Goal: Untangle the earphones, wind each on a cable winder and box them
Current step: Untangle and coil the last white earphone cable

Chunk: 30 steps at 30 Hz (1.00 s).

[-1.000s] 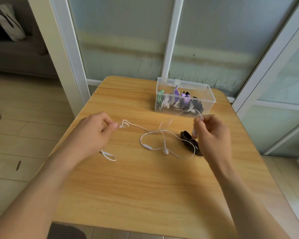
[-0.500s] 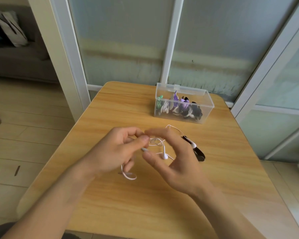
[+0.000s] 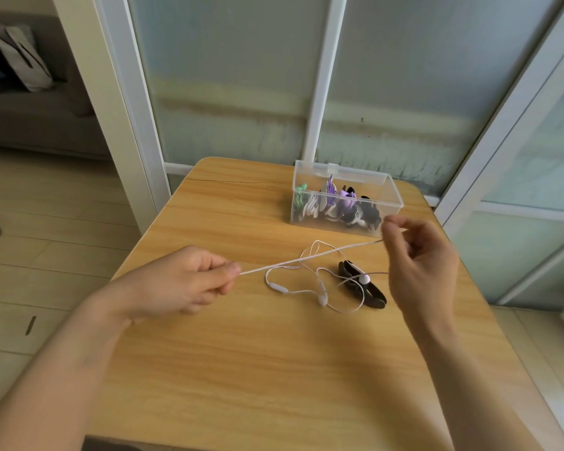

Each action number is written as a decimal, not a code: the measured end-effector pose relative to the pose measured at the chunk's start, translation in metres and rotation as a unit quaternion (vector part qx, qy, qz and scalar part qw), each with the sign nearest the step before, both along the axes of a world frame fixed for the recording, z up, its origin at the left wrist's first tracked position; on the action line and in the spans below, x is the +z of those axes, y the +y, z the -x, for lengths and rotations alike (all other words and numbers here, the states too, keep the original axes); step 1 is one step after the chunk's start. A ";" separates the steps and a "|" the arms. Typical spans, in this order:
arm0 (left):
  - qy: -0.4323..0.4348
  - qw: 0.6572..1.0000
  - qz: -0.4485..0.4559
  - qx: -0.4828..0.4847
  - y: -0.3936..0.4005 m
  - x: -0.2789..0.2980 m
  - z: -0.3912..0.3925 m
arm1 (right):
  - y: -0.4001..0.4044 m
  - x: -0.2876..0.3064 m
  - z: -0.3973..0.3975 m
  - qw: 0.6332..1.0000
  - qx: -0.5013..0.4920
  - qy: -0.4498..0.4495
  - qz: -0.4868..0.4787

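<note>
The white earphone cable (image 3: pixel 310 260) is the item in hand. You hold one stretch of it taut above the middle of the table (image 3: pixel 241 369). Your left hand (image 3: pixel 183 284) pinches the near end between thumb and curled fingers. Your right hand (image 3: pixel 420 265) takes the far end at its raised fingertips, though that pinch is blurred and its exact contact cannot be confirmed.

The remainder of the cable lies slack on the tabletop below the taut stretch. The inline remote (image 3: pixel 279 288) sits left of centre, and one earbud (image 3: pixel 322 299) lies just beside a loose loop. The loops cross one another, so untangling appears incomplete.

A second earbud (image 3: pixel 364 278) rests on the black cable winder (image 3: pixel 362 288), which lies right of centre and under part of the cable. No cable is wound round it yet.

The clear box (image 3: pixel 345 222) stands toward the far right corner, lid open. It contains several wound sets in green, white, purple and black, so the earlier pairs look finished.

Assessment: the task is well advanced. This looks to be the last loose pair on the table. You have left to clear the crossings, wind the cable on the black winder, and place it in the box.
</note>
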<state>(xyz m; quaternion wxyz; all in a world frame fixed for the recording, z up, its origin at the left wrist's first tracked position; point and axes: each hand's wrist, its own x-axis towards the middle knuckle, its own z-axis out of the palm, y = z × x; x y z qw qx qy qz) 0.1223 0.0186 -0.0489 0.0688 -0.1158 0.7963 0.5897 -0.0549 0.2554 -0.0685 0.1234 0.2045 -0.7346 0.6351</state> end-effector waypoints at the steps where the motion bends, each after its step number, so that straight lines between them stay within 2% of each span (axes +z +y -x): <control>1: 0.002 1.000 -0.002 0.015 -0.001 -0.001 0.000 | 0.003 -0.001 0.004 1.000 -0.022 -0.008 0.019; 4: 0.060 0.992 -0.024 0.105 0.000 -0.003 0.005 | 0.012 -0.004 0.017 0.996 -0.077 -0.030 0.036; 7: 0.119 0.972 -0.089 0.179 0.005 -0.004 0.009 | 0.018 -0.005 0.021 0.996 -0.090 -0.024 -0.002; 9: 0.121 0.966 -0.150 0.170 0.009 -0.005 0.010 | 0.017 -0.007 0.019 0.992 -0.101 -0.006 -0.072; 11: 0.109 0.967 -0.203 0.110 0.016 -0.007 0.010 | 0.010 -0.008 0.007 0.984 -0.118 0.051 -0.125; 13: 0.102 0.967 -0.229 0.052 0.024 -0.008 0.011 | -0.001 -0.008 -0.012 0.980 -0.070 0.147 -0.119; 15: 0.096 0.964 -0.246 0.007 0.032 -0.009 0.012 | -0.009 -0.004 -0.034 0.966 0.048 0.226 -0.112; 17: 0.096 0.959 -0.265 -0.040 0.039 -0.007 0.012 | -0.014 0.000 -0.053 0.943 0.185 0.245 -0.125; 19: 0.107 0.946 -0.298 -0.076 0.044 -0.006 0.012 | -0.018 -0.003 -0.063 0.934 0.277 0.182 -0.135; 23: 0.164 0.926 -0.339 -0.038 0.049 -0.004 0.016 | -0.030 -0.017 -0.071 0.949 0.310 -0.005 -0.064; 27: 0.195 0.898 -0.384 0.095 0.056 -0.003 0.024 | -0.036 -0.020 -0.072 0.947 0.313 -0.054 -0.059; 30: 0.210 0.876 -0.410 0.145 0.060 -0.002 0.027 | -0.037 -0.020 -0.073 0.946 0.303 -0.053 -0.103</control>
